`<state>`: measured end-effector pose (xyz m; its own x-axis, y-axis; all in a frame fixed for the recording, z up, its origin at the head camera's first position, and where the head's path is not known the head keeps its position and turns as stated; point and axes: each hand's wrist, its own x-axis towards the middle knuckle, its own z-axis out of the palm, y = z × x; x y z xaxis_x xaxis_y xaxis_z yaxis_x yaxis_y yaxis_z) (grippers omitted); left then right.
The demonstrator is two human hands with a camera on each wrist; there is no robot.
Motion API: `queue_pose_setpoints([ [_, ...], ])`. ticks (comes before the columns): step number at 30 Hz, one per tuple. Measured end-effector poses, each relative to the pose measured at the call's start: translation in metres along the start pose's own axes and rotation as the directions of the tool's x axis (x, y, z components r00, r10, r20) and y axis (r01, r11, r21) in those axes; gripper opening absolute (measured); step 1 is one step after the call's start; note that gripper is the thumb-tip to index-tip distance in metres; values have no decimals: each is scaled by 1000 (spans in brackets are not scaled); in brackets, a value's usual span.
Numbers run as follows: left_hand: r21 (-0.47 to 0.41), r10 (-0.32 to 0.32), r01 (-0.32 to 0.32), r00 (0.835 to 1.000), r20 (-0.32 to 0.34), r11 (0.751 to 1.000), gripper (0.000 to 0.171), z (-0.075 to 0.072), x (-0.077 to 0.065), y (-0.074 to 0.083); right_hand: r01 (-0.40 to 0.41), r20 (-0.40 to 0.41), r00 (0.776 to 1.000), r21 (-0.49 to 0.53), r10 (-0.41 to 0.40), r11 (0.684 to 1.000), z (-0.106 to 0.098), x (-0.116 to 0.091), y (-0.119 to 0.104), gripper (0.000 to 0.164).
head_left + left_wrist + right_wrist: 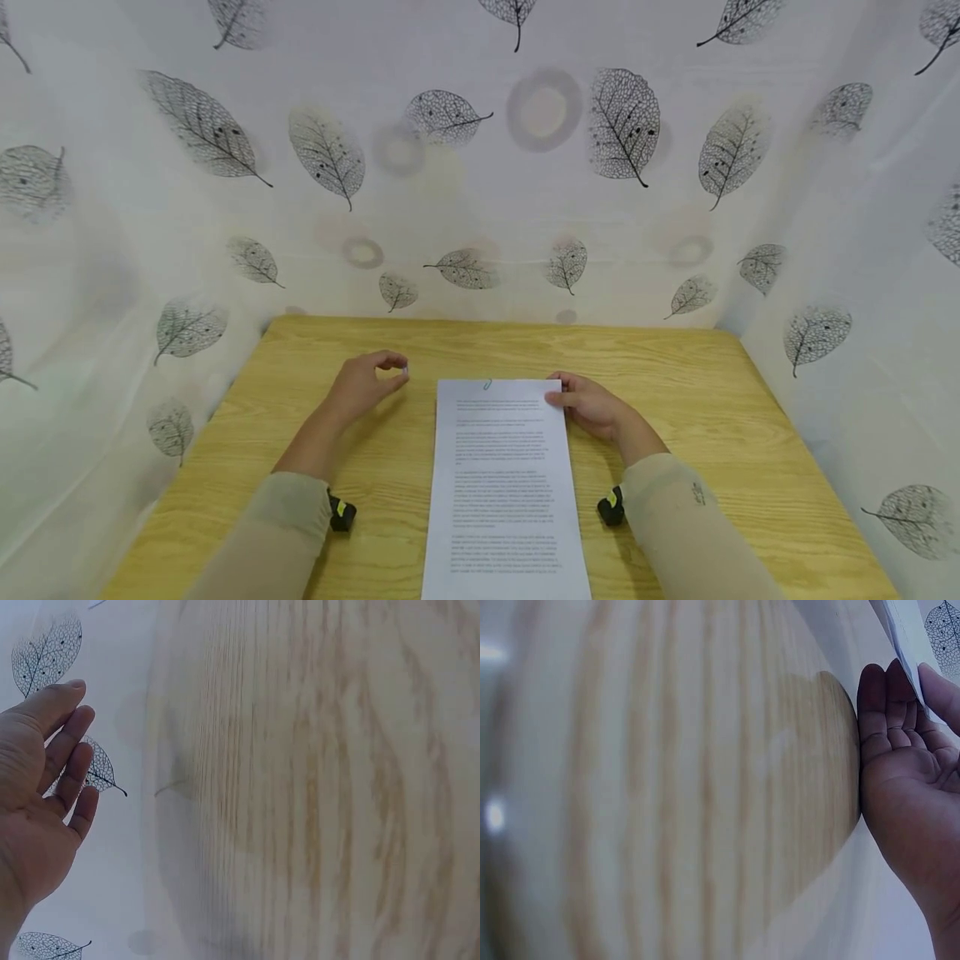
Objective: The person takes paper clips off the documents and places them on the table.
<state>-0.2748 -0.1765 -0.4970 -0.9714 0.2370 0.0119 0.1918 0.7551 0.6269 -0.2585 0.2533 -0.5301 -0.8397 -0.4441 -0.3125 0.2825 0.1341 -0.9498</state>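
A stack of printed paper [498, 475] lies lengthwise in front of me, with a dark green paper clip [487, 384] on its top edge. My right hand [592, 406] pinches the top right corner, thumb on the front and fingers behind. The right wrist view shows the paper's edge [901, 645] between thumb and fingers of that hand [911, 761]. To the left of the stack, my left hand [366, 385] pinches a small pale thing [405, 370] between thumb and forefinger. Its kind is too small to tell, and in the left wrist view the hand [45, 780] hides it.
Under the paper is a wooden table [637, 358]. A white curtain [480, 192] printed with dark leaves hangs behind it and along both sides. Black wrist cameras sit at both sleeves, the left camera [342, 512] and the right camera [611, 507].
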Motion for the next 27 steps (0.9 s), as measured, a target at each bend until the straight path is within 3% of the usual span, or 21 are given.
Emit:
queue_pose_setpoints([
  [10, 51, -9, 8, 999, 34, 999, 39, -4, 10, -12, -2, -4, 1000, 6, 2, 1000, 2, 1, 2, 10],
  [17, 14, -88, 87, 995, 57, 996, 39, -7, 19, -27, -5, -2, 1000, 19, 5, 1000, 1, 1, 2, 10],
  [27, 8, -141, 141, 986, 92, 990, 42, -11, 25, -42, -2, 2, 1000, 22, 2, 1000, -1, 3, 1, 10],
])
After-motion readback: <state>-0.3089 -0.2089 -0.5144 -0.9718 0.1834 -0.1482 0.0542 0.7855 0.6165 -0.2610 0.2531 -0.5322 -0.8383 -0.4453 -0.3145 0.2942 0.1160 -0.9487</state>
